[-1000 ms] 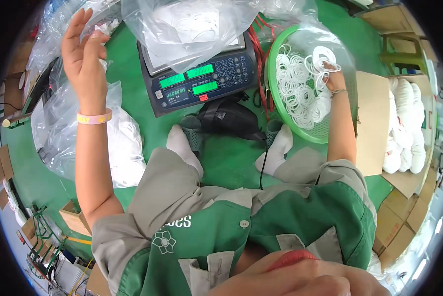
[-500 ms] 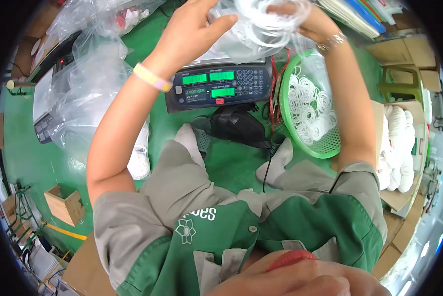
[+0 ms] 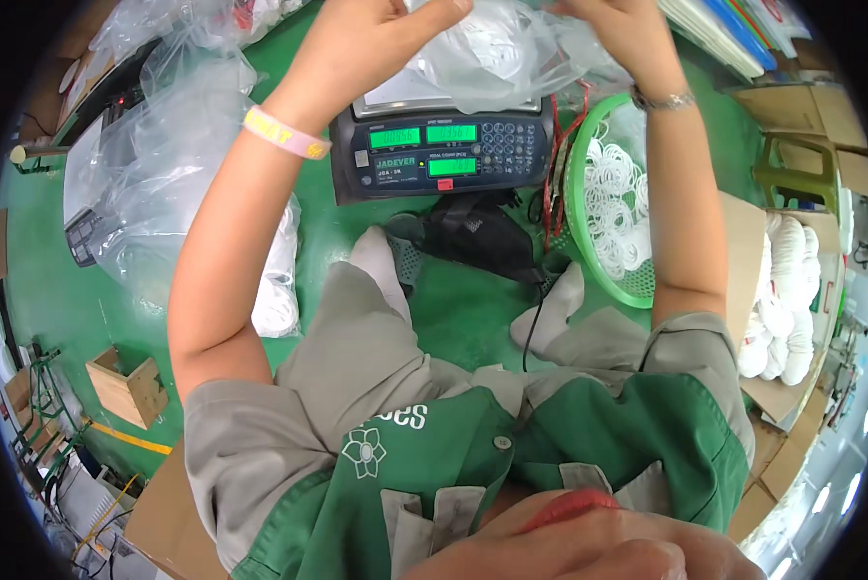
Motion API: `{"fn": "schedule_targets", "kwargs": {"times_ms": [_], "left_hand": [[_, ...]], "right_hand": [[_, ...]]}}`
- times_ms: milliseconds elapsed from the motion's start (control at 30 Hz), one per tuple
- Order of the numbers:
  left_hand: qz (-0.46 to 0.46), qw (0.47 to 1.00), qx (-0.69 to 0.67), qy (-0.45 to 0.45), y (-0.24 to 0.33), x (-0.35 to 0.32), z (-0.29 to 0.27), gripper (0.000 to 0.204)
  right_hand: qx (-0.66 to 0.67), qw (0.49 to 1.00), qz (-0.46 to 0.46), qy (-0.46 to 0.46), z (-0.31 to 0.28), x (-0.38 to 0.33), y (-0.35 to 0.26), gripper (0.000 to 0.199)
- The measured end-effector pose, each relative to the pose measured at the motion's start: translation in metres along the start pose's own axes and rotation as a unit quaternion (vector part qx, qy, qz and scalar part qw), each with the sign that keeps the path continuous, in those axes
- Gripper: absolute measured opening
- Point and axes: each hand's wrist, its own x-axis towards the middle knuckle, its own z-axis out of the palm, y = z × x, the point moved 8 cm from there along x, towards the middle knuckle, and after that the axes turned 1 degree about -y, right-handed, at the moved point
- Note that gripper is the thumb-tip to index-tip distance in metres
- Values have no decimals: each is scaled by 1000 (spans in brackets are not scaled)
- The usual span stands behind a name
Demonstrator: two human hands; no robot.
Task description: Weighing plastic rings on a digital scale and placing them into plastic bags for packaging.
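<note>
A clear plastic bag [image 3: 511, 72] with white rings [image 3: 487, 41] inside lies on the pan of a dark counting scale [image 3: 443, 155] with lit green displays. My left hand [image 3: 395, 27] is at the bag's left side, its thumb stretched toward the bag. The upper edge of the picture cuts off its other fingers. On the bag's right side is my right hand [image 3: 619, 29], fingers mostly out of view, so its grip does not show. Beside my right forearm stands a green plastic basket [image 3: 581, 198] holding many loose white rings [image 3: 613, 208].
Large clear bags [image 3: 177, 184] partly cover another scale [image 3: 84, 237] on the left. A black bag [image 3: 477, 232] and red cords [image 3: 557, 184] lie near my feet. White bundles [image 3: 787, 290] fill a carton at right. An open wooden box [image 3: 127, 387] sits lower left.
The bundle of white rings that was in my right hand now shows no more there; rings lie inside the bag. Both hands have shifted slightly up, and the view has moved a little.
</note>
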Motion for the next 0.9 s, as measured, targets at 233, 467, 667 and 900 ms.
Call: {"fn": "schedule_targets", "kwargs": {"times_ms": [233, 467, 667, 900], "left_hand": [[112, 987, 54, 104, 36, -22, -23, 47], [170, 960, 39, 220, 21, -24, -45, 42], [101, 972, 42, 208, 4, -25, -41, 41], [85, 974, 23, 207, 1, -23, -39, 41]], "right_hand": [[-134, 965, 208, 83, -52, -111, 210, 22], [-314, 864, 337, -203, 52, -260, 365, 106], [-333, 804, 431, -239, 74, -257, 362, 85], [-195, 867, 456, -33, 13, -278, 365, 63]]}}
